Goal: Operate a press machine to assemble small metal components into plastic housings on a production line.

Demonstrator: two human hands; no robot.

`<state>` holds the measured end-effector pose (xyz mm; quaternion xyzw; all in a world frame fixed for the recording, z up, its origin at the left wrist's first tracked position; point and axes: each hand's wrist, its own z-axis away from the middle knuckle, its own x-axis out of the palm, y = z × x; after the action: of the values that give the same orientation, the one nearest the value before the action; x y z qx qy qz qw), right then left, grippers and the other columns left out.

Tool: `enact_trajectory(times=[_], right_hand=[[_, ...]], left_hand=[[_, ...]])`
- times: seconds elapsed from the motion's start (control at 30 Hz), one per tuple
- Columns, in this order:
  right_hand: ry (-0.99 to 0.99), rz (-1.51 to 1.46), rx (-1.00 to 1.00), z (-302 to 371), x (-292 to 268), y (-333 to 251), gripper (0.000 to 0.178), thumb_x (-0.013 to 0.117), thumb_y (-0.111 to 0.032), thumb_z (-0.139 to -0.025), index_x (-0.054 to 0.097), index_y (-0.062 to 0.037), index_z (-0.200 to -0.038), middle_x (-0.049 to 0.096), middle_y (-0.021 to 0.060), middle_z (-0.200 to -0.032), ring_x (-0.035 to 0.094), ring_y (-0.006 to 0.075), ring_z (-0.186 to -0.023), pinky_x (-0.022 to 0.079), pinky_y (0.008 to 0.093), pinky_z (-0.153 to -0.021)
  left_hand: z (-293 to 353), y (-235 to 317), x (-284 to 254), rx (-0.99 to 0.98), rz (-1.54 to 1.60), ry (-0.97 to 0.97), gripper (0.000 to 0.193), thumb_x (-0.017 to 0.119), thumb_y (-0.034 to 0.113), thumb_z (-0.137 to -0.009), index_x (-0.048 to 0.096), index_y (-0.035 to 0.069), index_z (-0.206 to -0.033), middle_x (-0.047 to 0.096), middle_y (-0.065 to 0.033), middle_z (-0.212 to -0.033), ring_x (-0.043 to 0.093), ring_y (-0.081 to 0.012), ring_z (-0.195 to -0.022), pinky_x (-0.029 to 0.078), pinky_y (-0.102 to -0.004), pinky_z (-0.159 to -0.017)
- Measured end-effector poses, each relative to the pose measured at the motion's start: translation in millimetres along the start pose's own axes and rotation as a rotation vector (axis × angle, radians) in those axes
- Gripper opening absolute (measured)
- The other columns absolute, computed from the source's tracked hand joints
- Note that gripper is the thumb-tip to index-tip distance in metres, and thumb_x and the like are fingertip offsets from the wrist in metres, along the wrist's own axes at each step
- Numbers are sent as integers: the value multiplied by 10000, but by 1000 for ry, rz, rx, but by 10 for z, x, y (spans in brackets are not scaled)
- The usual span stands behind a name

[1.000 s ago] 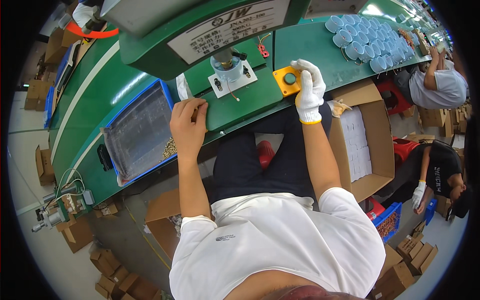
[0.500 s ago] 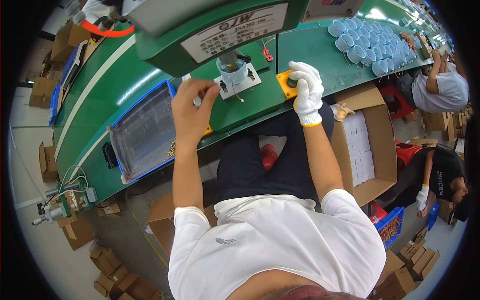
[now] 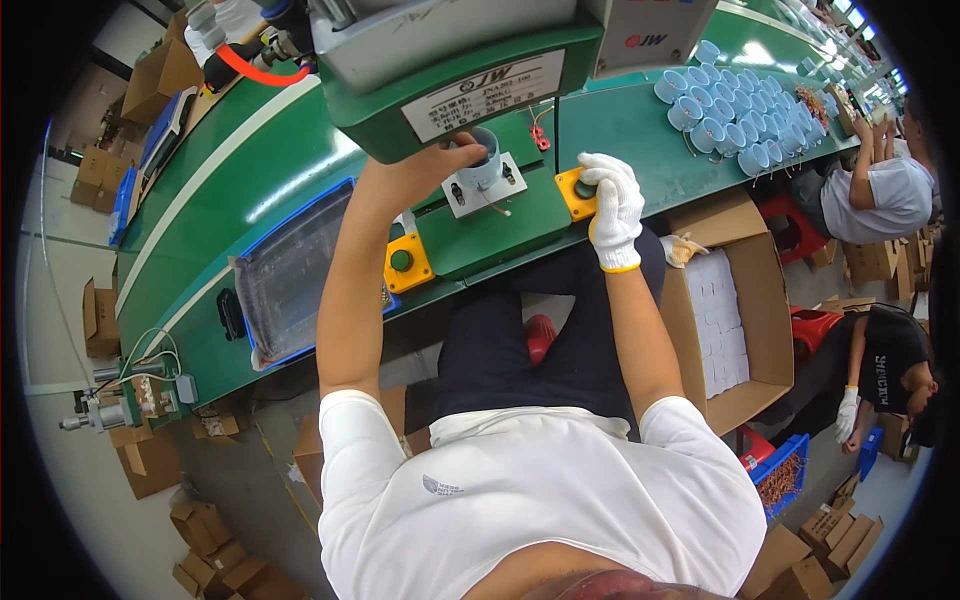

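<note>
A light blue plastic cup (image 3: 482,165) stands in a white fixture plate (image 3: 470,200) under the green press head (image 3: 470,95). My bare left hand (image 3: 425,170) reaches in from the left, its fingertips bent together at the cup's mouth. What they pinch, if anything, is hidden. A thin wire (image 3: 497,208) sticks out from the cup toward me. My right hand (image 3: 618,210), in a white knit glove, rests at the right yellow button box (image 3: 576,194). Its fingers lie stretched over the dark green button and hold nothing.
A second yellow button box (image 3: 408,262) stands below my left wrist, beside a blue-rimmed tray (image 3: 300,270). Many light blue cups (image 3: 735,115) stand at the right on the green bench. An open carton (image 3: 765,290) holds white pieces. Two co-workers sit at the right.
My left hand has moved from beside the tray, where it pinched a small metallic piece, to the cup's mouth. The press shaft no longer shows inside the cup. My right hand stays at its button.
</note>
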<state>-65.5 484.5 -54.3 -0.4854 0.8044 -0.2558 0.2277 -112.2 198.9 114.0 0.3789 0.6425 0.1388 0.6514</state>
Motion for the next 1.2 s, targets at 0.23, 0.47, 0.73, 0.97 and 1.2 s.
enact_trajectory(times=[0.23, 0.47, 0.73, 0.97, 1.2], right_hand=[[3, -17, 10, 33, 17, 37, 339, 601, -257, -1113, 773, 6, -986, 817, 184, -1187, 730, 349, -1177, 557, 445, -1057], [0, -35, 29, 39, 28, 66, 350, 595, -262, -1123, 773, 8, -988, 815, 184, -1188, 727, 340, -1182, 556, 437, -1060], [8, -12, 39, 76, 19, 45, 253, 633, -178, -1087, 778, 8, -995, 814, 175, -1193, 729, 348, -1177, 558, 445, -1064], [17, 32, 31, 164, 30, 91, 230, 622, -106, -1043, 771, 33, -934, 806, 194, -1145, 746, 341, -1097, 585, 445, -1015], [-100, 222, -80, 140, 126, 103, 212, 599, -84, -1021, 763, 46, -984, 792, 210, -1177, 727, 343, -1100, 587, 442, -1002]], left_hand=[[-144, -36, -12, 9, -35, -113, 331, 895, 263, -899, 845, -8, -1082, 830, -115, -1019, 763, -191, -966, 605, -345, -893], [-131, -118, -37, 8, -23, -98, 339, 886, 248, -902, 837, 12, -1140, 831, -102, -1015, 771, -194, -955, 603, -330, -871], [113, -467, 23, 139, 270, 151, 323, 910, 203, -892, 820, 28, -1148, 808, -129, -926, 751, -217, -819, 591, -358, -777], [1539, -950, 773, 95, -67, 657, 175, 911, 32, -841, 819, -25, -979, 817, -145, -1062, 791, -304, -981, 637, -399, -883], [1559, -1071, 656, 198, -292, 695, 245, 961, 130, -765, 797, -1, -893, 806, -96, -1064, 764, -291, -979, 636, -391, -826]])
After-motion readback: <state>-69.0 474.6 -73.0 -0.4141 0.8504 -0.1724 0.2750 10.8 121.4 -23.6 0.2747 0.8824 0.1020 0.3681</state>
